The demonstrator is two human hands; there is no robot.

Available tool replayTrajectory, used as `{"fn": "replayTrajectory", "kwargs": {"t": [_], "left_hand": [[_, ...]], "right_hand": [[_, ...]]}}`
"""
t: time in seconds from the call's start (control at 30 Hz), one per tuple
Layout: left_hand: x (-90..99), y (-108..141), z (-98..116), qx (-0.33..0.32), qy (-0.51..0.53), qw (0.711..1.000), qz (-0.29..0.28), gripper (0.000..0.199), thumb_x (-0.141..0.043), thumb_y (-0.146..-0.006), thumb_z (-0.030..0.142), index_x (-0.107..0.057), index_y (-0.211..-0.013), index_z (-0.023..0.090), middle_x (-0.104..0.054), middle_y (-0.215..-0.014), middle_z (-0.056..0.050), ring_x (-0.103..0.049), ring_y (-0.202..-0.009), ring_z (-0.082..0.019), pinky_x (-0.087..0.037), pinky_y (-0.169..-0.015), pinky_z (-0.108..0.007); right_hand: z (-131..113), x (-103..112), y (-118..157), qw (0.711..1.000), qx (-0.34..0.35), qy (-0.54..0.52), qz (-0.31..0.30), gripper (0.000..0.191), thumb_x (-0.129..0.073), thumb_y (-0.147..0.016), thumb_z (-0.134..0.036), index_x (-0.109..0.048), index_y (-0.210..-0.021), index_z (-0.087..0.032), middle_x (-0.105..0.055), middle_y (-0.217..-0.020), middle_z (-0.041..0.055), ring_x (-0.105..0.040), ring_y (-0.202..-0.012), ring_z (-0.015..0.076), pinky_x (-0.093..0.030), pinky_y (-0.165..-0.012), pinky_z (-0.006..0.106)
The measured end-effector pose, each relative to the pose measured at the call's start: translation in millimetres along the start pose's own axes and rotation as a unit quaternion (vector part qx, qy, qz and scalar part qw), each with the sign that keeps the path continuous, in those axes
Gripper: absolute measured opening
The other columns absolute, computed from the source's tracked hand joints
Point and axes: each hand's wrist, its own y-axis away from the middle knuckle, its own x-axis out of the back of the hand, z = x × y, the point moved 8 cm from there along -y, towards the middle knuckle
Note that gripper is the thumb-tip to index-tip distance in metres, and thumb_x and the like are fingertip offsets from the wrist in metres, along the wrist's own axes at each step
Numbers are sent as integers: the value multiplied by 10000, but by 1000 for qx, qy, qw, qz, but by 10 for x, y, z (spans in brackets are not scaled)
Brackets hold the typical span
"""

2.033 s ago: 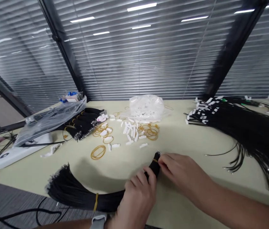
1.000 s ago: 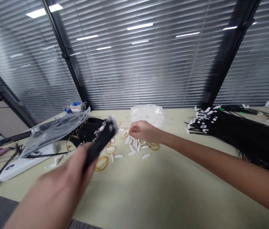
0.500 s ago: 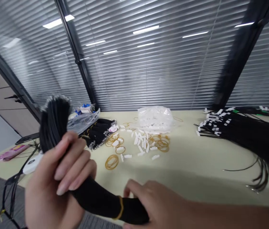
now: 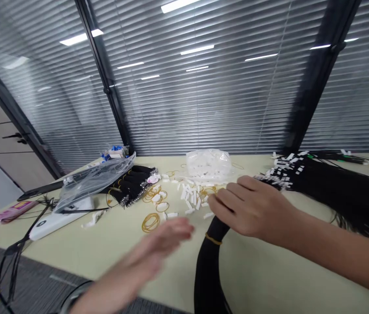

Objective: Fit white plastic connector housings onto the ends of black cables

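Note:
My right hand (image 4: 253, 209) is wrapped round a thick black cable bundle (image 4: 206, 270), just above the yellow rubber band (image 4: 213, 239) around it. The bundle curves down past the bottom of the view, and silvery tips show beyond my knuckles. Left of it, my left hand (image 4: 158, 248) is off the bundle, blurred, with its fingers stretched out and nothing in it. Loose rubber bands (image 4: 151, 222) lie on the table beyond my left hand, beside scattered white connectors (image 4: 189, 194).
A clear bag of white pieces (image 4: 209, 163) stands at the back. Banded black bundles (image 4: 135, 181), a plastic bag (image 4: 96, 176) and a white box (image 4: 60, 220) lie on the left. Many black cables (image 4: 341, 187) with white connectors cover the right side.
My left hand has let go of the bundle and opened. My right hand has moved up and right with the bundle, whose silvery-tipped end now points away to the right.

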Motion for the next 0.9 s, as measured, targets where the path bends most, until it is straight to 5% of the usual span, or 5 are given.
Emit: {"fn": "replayTrajectory", "kwargs": {"t": [0.1, 0.17, 0.3, 0.53, 0.9], "left_hand": [[-428, -219, -508, 153, -42, 987, -37, 323, -573, -734, 386, -522, -946, 147, -638, -669, -4, -570, -543, -54, -463, -578, -158], [-469, -259, -642, 193, 2, 981, 2, 278, -540, -746, 403, -434, -832, 161, -406, -374, 112, -329, -289, -12, -399, -432, -153], [-296, -270, -583, 166, 27, 980, 104, 286, -521, -767, 366, -310, -721, 179, -307, -412, 140, -215, -297, 21, -352, -402, -120], [-497, -312, -660, 171, 39, 982, 70, 231, -471, -793, 357, -342, -748, 170, -311, -387, 140, -234, -280, 18, -401, -436, -147], [-608, -234, -578, 202, -37, 978, 18, 432, -599, -621, 528, -394, -714, 159, -339, -435, 96, -251, -388, 2, -176, -391, -133]], "right_hand": [[-32, -16, -56, 1000, -18, -17, 16, 95, -504, -786, -118, -582, -805, -168, -526, -643, -3, -439, -576, 94, -286, -577, 273], [-7, 5, -20, 999, -35, -14, 21, 181, -479, -797, -106, -588, -932, -160, -581, -796, 27, -503, -708, 132, -352, -669, 315], [21, 160, 121, 985, -96, -130, 61, 198, -493, -809, -117, -574, -990, -125, -570, -1000, 71, -506, -898, 164, -400, -749, 342], [-146, -83, 257, 882, -236, -407, 19, 221, -384, -876, -146, -594, -805, -131, -565, -754, 22, -498, -727, 91, -434, -615, 217], [-215, -47, 259, 905, -214, -365, -44, 358, -258, -874, -85, -583, -740, -150, -575, -743, 9, -521, -706, 97, -437, -614, 217]]}}
